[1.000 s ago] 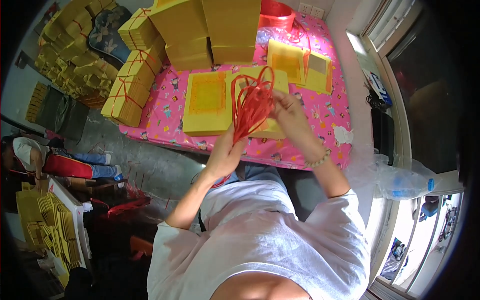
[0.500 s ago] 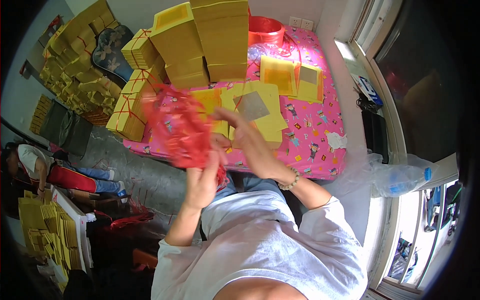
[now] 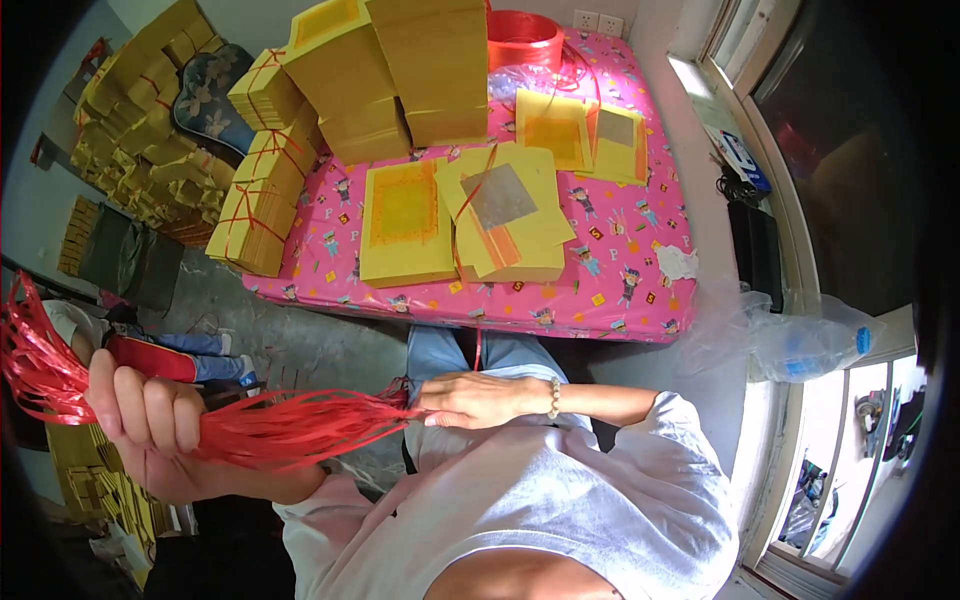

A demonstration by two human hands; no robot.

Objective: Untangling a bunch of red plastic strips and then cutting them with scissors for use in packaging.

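A long bundle of thin red plastic ribbon [image 3: 300, 430] stretches across the front of my body. My left hand [image 3: 148, 425] is closed in a fist round it at the far left, and loose strands fan out beyond the fist. My right hand [image 3: 480, 400], a beaded bracelet on its wrist, grips the bundle's gathered end by my waist; its fingertips are partly hidden. Ahead, a stack of yellow paper sheets [image 3: 530, 215] with a grey square on top lies beside another yellow stack [image 3: 405, 225]. One red strand crosses the first stack and hangs over the table edge.
The pink patterned table cover [image 3: 640, 310] bears tall yellow paper blocks [image 3: 430, 80], tied bundles [image 3: 250, 225] and a red ribbon coil [image 3: 525, 42]. A clear bag with a plastic bottle [image 3: 810, 345] is at right by the window. Another person [image 3: 150, 355] works at left.
My left hand has swung down and left, drawing the ribbon out lengthwise. My right hand has dropped from above the table to my waist. The paper stacks are now uncovered.
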